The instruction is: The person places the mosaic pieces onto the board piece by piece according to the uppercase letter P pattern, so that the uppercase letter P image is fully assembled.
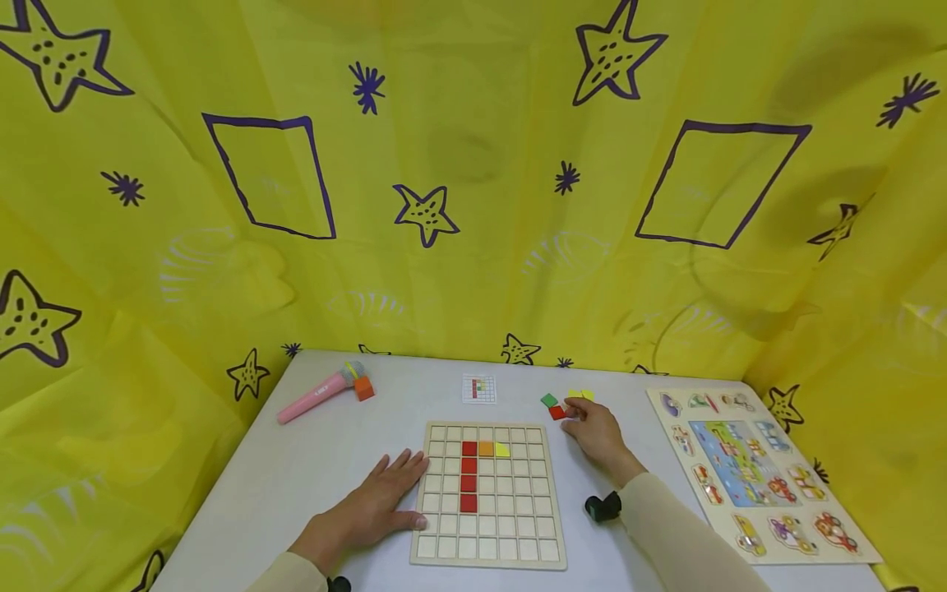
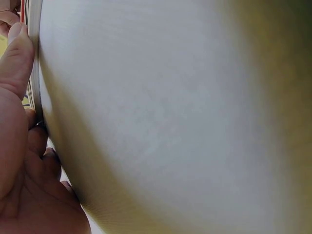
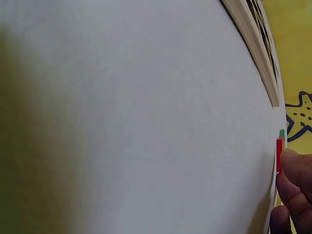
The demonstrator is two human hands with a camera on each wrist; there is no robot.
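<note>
A square wooden grid board (image 1: 512,526) lies on the white table. In it sit a column of several red tiles (image 1: 468,483), an orange tile (image 1: 486,449) and a yellow piece (image 1: 501,450). My left hand (image 1: 373,501) rests at the board's left edge, fingers spread and thumb on the rim. Right of the board, my right hand (image 1: 598,434) has bent fingers at a red tile (image 1: 557,413); the right wrist view shows that red tile (image 3: 279,155) against the fingertips. Whether they pinch it cannot be told. A green tile (image 1: 549,400) and yellow pieces (image 1: 581,395) lie close by.
Behind the board lies a small pattern card (image 1: 479,389). A pink toy microphone (image 1: 318,396) and an orange block (image 1: 363,388) are at the back left. A wooden picture puzzle (image 1: 755,485) lies along the right side. Yellow patterned cloth (image 1: 481,279) hangs around the table.
</note>
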